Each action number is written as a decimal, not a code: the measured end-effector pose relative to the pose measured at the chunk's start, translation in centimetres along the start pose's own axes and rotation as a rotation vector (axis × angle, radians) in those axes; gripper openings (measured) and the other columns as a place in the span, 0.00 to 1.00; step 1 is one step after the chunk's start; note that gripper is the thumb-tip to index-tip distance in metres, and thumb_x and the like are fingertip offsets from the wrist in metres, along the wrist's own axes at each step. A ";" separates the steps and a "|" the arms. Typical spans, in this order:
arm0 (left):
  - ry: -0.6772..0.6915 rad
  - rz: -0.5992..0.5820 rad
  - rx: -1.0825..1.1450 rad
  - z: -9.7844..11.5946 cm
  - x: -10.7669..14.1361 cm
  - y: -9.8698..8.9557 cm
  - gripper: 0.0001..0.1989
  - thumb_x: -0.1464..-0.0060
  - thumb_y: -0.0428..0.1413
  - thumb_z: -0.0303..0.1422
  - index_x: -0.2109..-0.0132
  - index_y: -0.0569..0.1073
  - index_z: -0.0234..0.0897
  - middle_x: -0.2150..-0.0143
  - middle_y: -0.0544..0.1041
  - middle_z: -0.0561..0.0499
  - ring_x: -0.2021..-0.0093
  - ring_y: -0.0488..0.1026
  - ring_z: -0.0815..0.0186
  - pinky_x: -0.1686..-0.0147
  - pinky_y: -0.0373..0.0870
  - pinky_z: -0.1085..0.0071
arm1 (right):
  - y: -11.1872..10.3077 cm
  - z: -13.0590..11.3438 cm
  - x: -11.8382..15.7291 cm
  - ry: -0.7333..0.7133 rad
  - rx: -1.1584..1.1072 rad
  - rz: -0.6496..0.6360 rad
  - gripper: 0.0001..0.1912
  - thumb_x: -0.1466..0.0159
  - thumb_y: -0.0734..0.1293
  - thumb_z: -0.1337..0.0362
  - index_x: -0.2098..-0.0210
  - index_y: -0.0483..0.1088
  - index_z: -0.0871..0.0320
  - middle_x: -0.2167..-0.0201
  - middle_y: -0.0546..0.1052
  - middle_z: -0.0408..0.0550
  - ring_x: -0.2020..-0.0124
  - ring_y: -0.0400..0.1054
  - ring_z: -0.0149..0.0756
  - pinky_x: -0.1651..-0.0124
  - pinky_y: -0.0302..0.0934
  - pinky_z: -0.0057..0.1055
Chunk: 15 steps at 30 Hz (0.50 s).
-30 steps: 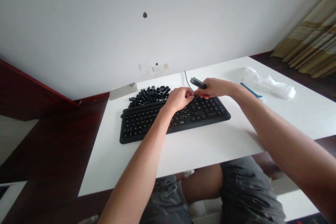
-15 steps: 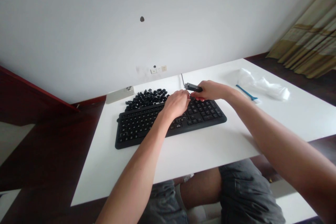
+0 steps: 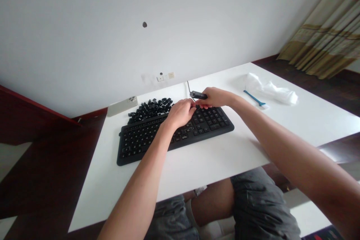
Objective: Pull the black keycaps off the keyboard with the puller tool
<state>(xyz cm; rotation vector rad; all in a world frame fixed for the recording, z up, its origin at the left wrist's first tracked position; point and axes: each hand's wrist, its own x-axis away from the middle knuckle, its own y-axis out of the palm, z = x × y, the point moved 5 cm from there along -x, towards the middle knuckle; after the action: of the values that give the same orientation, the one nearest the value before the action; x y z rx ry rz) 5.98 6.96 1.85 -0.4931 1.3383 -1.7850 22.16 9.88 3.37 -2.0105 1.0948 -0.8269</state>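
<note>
A black keyboard [image 3: 208, 126] lies on the white table, and bare sockets show across its left part where keycaps are off. My right hand [image 3: 216, 96] is closed around a black-handled tool [image 3: 199, 95] above the keyboard's back edge. Its fingertips meet those of my left hand [image 3: 181, 112], which is closed in a pinch over the upper keys. Between the fingertips there is a small dark thing, too hidden to name. Several loose black keycaps [image 3: 150, 110] are heaped behind the keyboard, left of my hands.
A phone [image 3: 122, 106] lies at the table's back left corner. To the right are a blue brush [image 3: 255, 99] and a crumpled clear plastic bag [image 3: 272, 90]. A thin black cable [image 3: 188, 87] runs from the keyboard to the table's back edge.
The view has shifted slightly, so everything appears a little further left. Both hands stay together at the same part of the keyboard, and the tool is still held in my right hand.
</note>
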 end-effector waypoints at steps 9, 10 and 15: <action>0.024 -0.016 0.087 -0.3 -0.3 0.1 0.08 0.31 0.54 0.29 0.52 0.78 0.39 0.51 0.83 0.44 0.51 0.79 0.55 0.49 0.73 0.60 | 0.0 -0.9 0.1 -0.021 0.044 0.085 0.19 0.33 0.67 0.59 0.80 0.72 0.57 0.77 0.80 0.48 0.73 0.74 0.36 0.63 0.63 0.32; 0.012 -0.009 0.089 -0.4 -0.3 0.1 0.07 0.31 0.55 0.29 0.53 0.78 0.38 0.53 0.83 0.44 0.52 0.79 0.56 0.50 0.73 0.61 | 0.0 -0.9 0.2 -0.013 0.029 0.083 0.19 0.33 0.67 0.59 0.79 0.73 0.57 0.77 0.80 0.48 0.73 0.74 0.36 0.63 0.64 0.32; -0.052 0.000 0.108 -0.6 -0.3 0.0 0.04 0.33 0.58 0.31 0.57 0.77 0.39 0.60 0.82 0.48 0.61 0.77 0.60 0.57 0.71 0.65 | -0.2 -0.6 0.5 0.063 0.018 0.032 0.16 0.34 0.68 0.60 0.77 0.76 0.56 0.76 0.80 0.48 0.73 0.74 0.37 0.63 0.64 0.33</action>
<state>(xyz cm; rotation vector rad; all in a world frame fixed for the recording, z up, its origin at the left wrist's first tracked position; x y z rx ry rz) 5.72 7.52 1.66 -0.4764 1.1992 -1.8215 22.01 9.39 3.93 -1.9586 1.1478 -0.8862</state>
